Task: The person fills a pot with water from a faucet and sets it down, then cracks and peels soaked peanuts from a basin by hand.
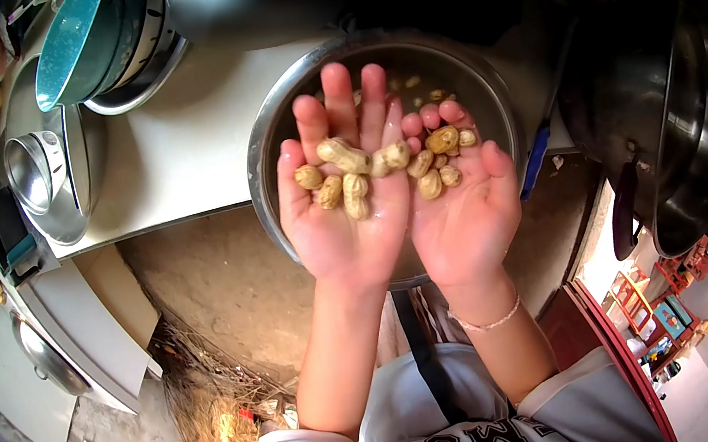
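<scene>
Both my hands are held palms up, side by side, above a round metal basin (259,157). Across the palm and fingers of my left hand (349,222) lie several unshelled peanuts (344,156); its fingers are stretched out. My right hand (465,221) carries several more peanuts (443,140), its fingers slightly curled and apart from the thumb. Beyond the fingertips, a few peanuts (436,96) show inside the basin, partly hidden by my hands.
The basin stands at the edge of a white counter (199,134). Stacked teal bowls (77,47) and metal bowls (28,172) are at the left. Large dark pans (685,128) and a blue-handled tool (535,162) are at the right. Straw (222,440) lies on the floor.
</scene>
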`<state>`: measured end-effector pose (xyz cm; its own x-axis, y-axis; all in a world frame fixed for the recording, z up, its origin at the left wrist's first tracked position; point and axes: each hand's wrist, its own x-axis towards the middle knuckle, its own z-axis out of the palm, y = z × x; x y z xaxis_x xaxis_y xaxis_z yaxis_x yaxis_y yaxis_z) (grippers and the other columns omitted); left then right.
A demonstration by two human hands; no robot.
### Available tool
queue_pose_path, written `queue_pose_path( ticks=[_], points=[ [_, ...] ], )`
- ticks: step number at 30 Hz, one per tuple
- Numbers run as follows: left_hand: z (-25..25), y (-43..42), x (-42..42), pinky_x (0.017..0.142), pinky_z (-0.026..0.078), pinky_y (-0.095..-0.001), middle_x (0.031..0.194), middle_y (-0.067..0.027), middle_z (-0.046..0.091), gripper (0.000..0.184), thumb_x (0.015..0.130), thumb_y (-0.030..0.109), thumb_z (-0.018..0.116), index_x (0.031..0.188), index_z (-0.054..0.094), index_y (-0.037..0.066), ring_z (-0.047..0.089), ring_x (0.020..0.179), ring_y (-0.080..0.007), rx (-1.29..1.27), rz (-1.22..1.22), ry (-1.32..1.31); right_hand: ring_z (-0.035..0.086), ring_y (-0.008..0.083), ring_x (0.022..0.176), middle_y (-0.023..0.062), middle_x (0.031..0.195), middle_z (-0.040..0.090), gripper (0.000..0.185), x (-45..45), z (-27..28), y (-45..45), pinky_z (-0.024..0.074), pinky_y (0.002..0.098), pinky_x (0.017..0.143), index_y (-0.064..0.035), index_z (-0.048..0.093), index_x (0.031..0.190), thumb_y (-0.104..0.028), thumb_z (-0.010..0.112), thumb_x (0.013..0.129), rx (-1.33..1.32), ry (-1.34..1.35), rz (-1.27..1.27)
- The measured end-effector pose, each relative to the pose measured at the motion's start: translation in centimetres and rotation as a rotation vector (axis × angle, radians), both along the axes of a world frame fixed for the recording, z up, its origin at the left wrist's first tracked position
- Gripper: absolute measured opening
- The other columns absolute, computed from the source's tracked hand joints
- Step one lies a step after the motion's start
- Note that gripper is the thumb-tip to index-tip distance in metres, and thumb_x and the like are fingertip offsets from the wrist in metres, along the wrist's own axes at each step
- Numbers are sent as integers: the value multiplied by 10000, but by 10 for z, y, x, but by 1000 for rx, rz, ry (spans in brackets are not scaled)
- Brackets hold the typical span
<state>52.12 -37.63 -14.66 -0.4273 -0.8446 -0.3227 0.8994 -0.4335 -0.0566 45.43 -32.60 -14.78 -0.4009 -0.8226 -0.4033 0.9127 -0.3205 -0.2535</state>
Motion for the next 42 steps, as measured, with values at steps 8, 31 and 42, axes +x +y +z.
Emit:
queue_pose_path(
  ticks=[8, 31, 42],
  points=[
    [21, -6, 1, 1042, 104, -420, 1356, -64, 247, 409, 855, 241, 323, 1246, 357, 125, 137, 1276, -263, -44, 25, 1, 406, 239, 1112, 137, 1156, 432, 399, 1, 23, -1, 314, 329, 967, 9, 394, 1158, -213, 444, 829, 64, 91, 35],
    [-20, 7, 2, 857, 382, -286, 1080, -138, 514, 272, 853, 138, 369, 1058, 479, -4, 487, 1000, -200, -14, -214, -738, 540, 132, 550, 56, 654, 544, 146, -14, -19, 0, 420, 230, 512, -18, 480, 836, -13, 556, 712, 536, 1253, 362],
    [-77, 13, 8, 492, 369, -190, 669, -25, 564, 195, 780, 60, 481, 927, 573, -31, 454, 548, -39, -203, -628, -1505, 581, 248, 542, 174, 652, 581, 130, -19, -74, -9, 445, 297, 494, 17, 586, 798, -38, 526, 697, 756, 1402, 739]
  ],
)
